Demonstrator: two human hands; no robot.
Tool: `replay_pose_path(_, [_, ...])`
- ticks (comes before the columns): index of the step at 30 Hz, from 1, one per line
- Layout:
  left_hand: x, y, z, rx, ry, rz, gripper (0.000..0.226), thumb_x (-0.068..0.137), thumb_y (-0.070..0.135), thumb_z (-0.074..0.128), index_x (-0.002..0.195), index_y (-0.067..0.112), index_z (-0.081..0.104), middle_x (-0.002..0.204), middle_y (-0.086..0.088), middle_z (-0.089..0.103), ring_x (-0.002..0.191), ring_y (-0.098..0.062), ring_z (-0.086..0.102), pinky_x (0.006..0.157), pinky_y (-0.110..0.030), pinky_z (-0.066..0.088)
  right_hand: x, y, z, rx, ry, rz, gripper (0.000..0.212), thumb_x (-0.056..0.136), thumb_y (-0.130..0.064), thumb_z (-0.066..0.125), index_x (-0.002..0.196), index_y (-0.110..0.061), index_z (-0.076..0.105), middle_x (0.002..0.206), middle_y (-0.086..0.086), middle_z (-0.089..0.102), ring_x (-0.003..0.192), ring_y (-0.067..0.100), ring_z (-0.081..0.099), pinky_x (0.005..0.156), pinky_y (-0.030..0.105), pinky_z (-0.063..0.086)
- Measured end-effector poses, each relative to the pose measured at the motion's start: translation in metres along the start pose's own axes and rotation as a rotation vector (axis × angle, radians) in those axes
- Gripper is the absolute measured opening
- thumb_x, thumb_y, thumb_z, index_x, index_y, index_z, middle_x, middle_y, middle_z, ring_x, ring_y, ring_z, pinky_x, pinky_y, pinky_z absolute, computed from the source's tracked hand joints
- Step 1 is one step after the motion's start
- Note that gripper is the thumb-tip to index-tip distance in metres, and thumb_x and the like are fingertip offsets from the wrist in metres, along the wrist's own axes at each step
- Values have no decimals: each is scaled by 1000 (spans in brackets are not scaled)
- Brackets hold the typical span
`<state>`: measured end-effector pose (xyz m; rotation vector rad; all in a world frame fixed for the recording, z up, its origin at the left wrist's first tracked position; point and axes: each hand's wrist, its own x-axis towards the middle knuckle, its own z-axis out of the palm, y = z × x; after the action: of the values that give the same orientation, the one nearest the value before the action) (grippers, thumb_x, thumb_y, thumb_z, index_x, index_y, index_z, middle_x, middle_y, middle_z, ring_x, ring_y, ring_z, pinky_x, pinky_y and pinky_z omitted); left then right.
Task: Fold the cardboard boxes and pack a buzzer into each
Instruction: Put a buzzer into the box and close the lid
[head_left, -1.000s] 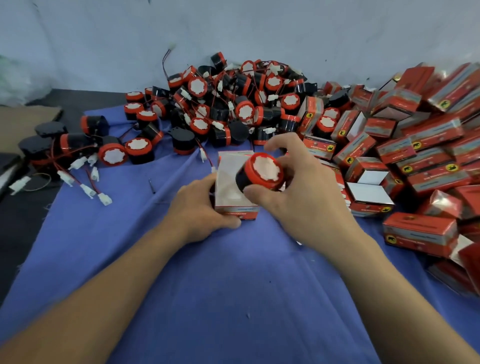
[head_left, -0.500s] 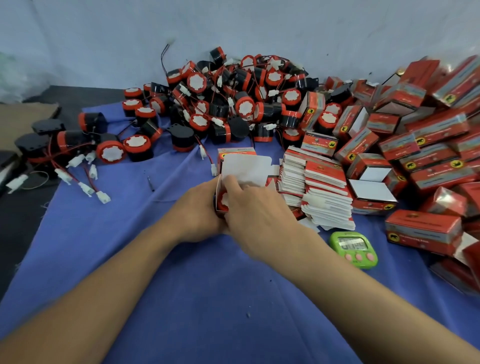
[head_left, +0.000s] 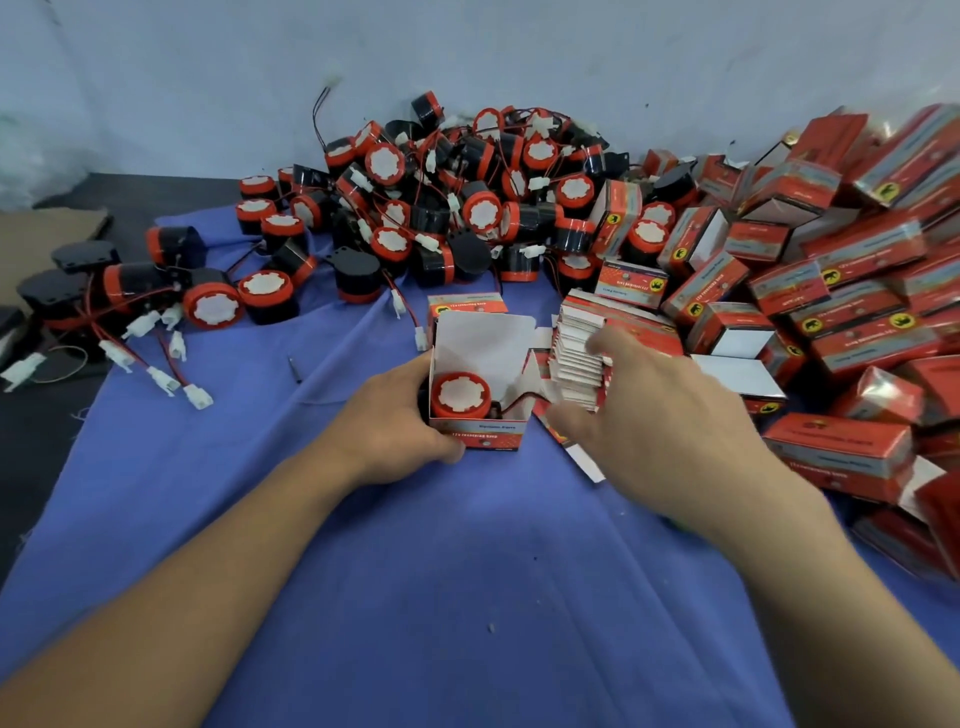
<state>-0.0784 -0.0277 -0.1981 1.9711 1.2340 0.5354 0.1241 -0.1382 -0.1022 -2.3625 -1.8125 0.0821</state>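
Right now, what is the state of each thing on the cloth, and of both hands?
Box, folded up, top flap open.
Buzzer, inside the box, white face up.
Left hand, grips the box.
Right hand, open, blurred, holds nothing.
Flat boxes, unfolded, stacked.
Loose buzzers, unpacked, heaped.
Boxes at right, folded, heaped.

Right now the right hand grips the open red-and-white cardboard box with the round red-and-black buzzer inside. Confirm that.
Not right: the head view shows the left hand gripping the open red-and-white cardboard box with the round red-and-black buzzer inside; the right hand is open beside it.
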Motion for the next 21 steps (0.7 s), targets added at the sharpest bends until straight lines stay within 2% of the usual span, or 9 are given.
replay_pose_path(2, [-1,1,0,-5,-2,-5,62,52,37,78,106,59,56,99,36,69,90,12,63,75,-24,51,-4,7,-2,92,-142,-83,30,94,-42,64,120,-31,55,87,-5,64,84,20,59,72,41,53])
replay_pose_path(4, [-1,3,0,-12,-5,-3,62,54,37,79,106,60,56,101,38,68,92,14,61,75,-22,49,-7,5,-2,218,-91,-148,10,95,-31,65,103,-34,60,79,-8,66,77,14,62,72,39,55])
replay_pose_path(5, [-2,4,0,-14,-5,-2,62,54,37,79,107,61,56,102,38,68,93,14,61,75,-22,49,-7,3,-3,272,-28,-170,8,95,-29,67,94,-33,60,76,-8,66,73,12,61,69,37,55])
replay_pose_path(8, [-2,4,0,-21,6,-6,64,54,36,80,109,59,57,103,37,68,94,11,63,78,-23,50,-5,-10,-6,288,147,-285,11,90,-20,71,83,-29,72,73,-10,69,70,12,61,66,31,52])
replay_pose_path(12, [-3,4,0,-16,10,9,64,54,37,79,106,64,54,102,36,68,93,10,63,75,-21,49,11,-33,0,-2,89,-421,22,87,-5,65,88,-23,78,86,2,73,79,26,66,72,38,57])
replay_pose_path(14, [-3,4,0,-19,4,18,65,54,37,79,107,64,54,101,36,68,93,10,63,74,-20,48,23,-40,6,-132,49,-469,19,90,-3,58,92,-16,72,91,5,68,80,28,62,70,36,53])
replay_pose_path(16, [-3,5,-1,-13,2,32,66,54,36,80,108,64,53,102,37,68,94,11,63,74,-18,47,30,-44,8,-232,7,-517,14,90,0,51,87,-13,57,86,7,56,75,29,52,66,35,43])
replay_pose_path(18, [-3,4,-1,-12,-2,37,65,55,34,81,106,64,53,102,38,67,94,11,63,73,-16,46,34,-47,7,-338,-14,-555,15,92,-2,51,85,-14,56,77,5,44,68,27,44,68,35,35])
replay_pose_path(21, [-3,3,-1,-20,-2,28,64,54,35,80,104,63,53,101,41,66,94,13,63,73,-16,47,38,-55,5,-545,-9,-709,40,97,-11,53,66,-18,30,63,-3,27,55,16,25,74,34,27])
